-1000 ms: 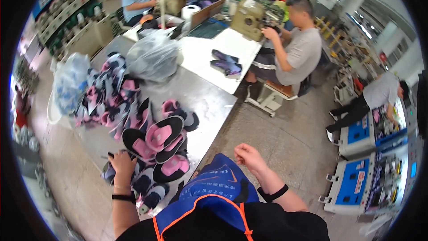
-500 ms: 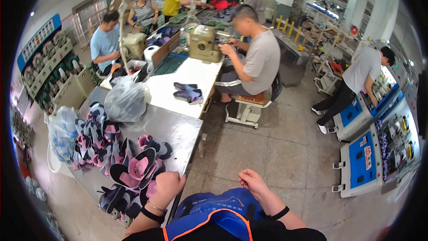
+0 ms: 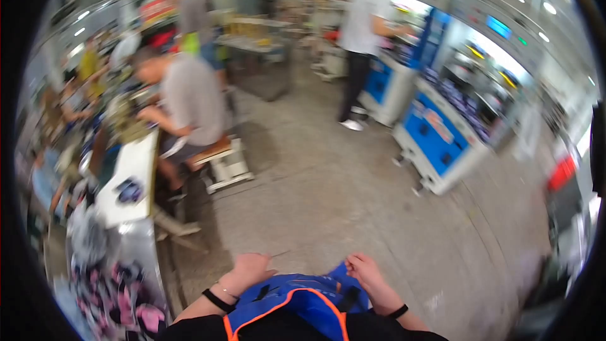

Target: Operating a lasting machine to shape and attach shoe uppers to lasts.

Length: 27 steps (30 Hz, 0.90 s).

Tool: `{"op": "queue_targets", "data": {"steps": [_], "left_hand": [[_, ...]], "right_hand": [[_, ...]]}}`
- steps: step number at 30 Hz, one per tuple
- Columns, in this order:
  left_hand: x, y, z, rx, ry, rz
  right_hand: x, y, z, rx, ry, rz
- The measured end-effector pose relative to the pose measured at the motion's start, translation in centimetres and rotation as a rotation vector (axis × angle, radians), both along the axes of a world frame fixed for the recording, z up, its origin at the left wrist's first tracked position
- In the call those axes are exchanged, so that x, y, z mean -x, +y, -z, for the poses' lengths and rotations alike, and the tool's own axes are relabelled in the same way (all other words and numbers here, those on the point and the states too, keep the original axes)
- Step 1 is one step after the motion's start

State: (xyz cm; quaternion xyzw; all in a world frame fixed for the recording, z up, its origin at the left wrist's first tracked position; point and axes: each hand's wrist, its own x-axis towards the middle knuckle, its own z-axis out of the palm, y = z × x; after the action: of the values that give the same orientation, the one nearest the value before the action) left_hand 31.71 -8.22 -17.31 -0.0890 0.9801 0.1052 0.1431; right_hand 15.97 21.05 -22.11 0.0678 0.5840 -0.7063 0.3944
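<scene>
Low at the picture's bottom edge, both hands rest on a blue apron with orange trim (image 3: 303, 300). Left hand (image 3: 249, 271) is loosely closed, pinching a thin needle-like sliver; right hand (image 3: 365, 271) curls its fingers on the apron's upper edge. Pink and black sandal pieces (image 3: 123, 293) crowd the desk (image 3: 129, 183) at far left, well apart.

Both hands rest on a bag (image 3: 303, 300) at the lower edge, left hand (image 3: 249, 271) left of right hand (image 3: 366, 275). A table (image 3: 129, 183) stands far left, sandals (image 3: 120, 290) heaped on its near end, machines (image 3: 442, 132) at right
</scene>
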Motion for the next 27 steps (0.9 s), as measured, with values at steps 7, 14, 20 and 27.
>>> {"op": "queue_targets", "data": {"steps": [7,14,20,27], "left_hand": [[16.7,6.6,-0.1,0.022,-0.063,0.266],[34.9,7.8,2.5,0.007,-0.096,0.383],[56.5,9.7,3.7,0.064,0.002,0.482],[79.2,18.2,-1.6,-0.052,0.092,0.707]], "right_hand": [[6.7,9.3,0.2,0.015,-0.019,0.314],[19.4,13.3,0.3,0.041,0.049,0.488],[32.7,19.0,-1.0,-0.079,0.019,0.724],[49.2,24.4,-6.7,-0.255,0.197,0.86]]}}
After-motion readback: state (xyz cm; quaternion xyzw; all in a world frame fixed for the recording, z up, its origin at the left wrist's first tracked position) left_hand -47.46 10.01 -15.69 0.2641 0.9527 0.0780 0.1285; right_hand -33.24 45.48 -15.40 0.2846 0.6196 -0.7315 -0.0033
